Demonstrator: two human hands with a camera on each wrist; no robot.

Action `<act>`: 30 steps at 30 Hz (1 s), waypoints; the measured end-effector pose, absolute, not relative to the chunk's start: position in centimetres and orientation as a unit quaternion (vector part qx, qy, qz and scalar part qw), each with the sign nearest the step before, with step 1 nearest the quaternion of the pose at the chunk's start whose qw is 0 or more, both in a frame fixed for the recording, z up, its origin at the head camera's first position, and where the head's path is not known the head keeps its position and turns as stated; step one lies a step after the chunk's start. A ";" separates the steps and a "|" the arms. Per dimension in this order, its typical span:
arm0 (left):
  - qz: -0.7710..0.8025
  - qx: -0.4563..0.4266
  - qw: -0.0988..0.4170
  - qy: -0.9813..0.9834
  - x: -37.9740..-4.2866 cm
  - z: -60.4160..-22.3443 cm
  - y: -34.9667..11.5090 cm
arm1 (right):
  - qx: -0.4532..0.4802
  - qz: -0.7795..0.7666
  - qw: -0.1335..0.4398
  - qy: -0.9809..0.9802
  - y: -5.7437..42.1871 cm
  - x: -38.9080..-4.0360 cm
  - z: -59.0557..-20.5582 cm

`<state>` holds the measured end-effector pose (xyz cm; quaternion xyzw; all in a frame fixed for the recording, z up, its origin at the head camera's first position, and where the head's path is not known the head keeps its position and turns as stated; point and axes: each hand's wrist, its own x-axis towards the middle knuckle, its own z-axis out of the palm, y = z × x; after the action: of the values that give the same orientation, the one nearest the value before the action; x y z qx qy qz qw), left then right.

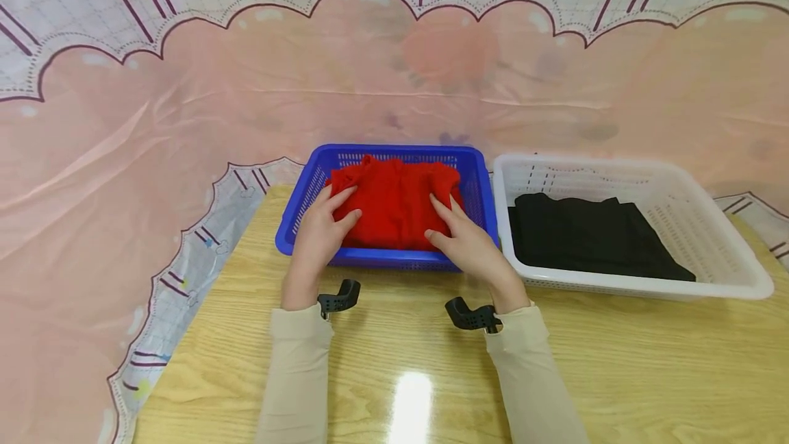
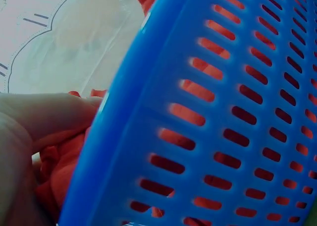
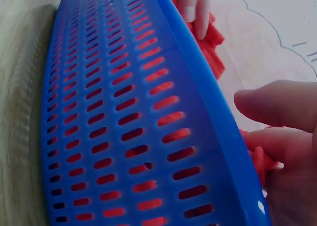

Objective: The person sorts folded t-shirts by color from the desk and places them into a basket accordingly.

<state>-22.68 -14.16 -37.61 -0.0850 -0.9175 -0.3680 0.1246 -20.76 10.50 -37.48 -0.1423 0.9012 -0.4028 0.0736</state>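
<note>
A rumpled red cloth garment (image 1: pixel 394 204) lies in a blue perforated plastic basket (image 1: pixel 394 259). My left hand (image 1: pixel 322 226) reaches over the basket's left front corner and touches the garment's left side, thumb spread from the fingers. On the garment's right side rests my right hand (image 1: pixel 466 240), its thumb also held apart. In the right wrist view the right thumb (image 3: pixel 275 103) stands clear of the cloth, while the fingers meet the red fabric behind the rim. The basket wall (image 2: pixel 198 112) hides much of the garment in the left wrist view; some fingertips are hidden by cloth.
To the right stands a white plastic basket (image 1: pixel 727 273) holding folded black cloth (image 1: pixel 573 235). Both baskets sit on a wood-grain table (image 1: pixel 394 334). A pink patterned curtain (image 1: pixel 345 88) hangs behind it and along the left side.
</note>
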 end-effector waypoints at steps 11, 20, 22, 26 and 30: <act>-0.353 -0.048 0.088 -0.930 -22.5 -37.8 -14.1 | -0.127 -0.322 0.042 0.937 9.5 -20.8 -37.9; -0.380 -0.077 0.145 -0.910 -22.3 -37.7 -14.1 | -0.112 -0.288 0.024 0.951 9.0 -20.9 -37.9; -0.374 -0.074 0.141 -0.914 -22.3 -37.6 -14.1 | -0.109 -0.286 0.019 0.952 9.0 -20.9 -37.9; -0.363 -0.067 0.130 -0.920 -22.4 -37.6 -13.8 | -0.094 -0.286 0.005 0.953 9.0 -20.8 -37.9; -0.367 -0.067 0.137 -0.918 -22.4 -37.5 -13.5 | -0.080 -0.287 0.000 0.954 9.1 -20.8 -37.9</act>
<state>-22.37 -13.54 -37.53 -0.0671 -0.9177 -0.3668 0.1369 -20.82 9.05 -37.90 -0.0801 0.9544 -0.2875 -0.0004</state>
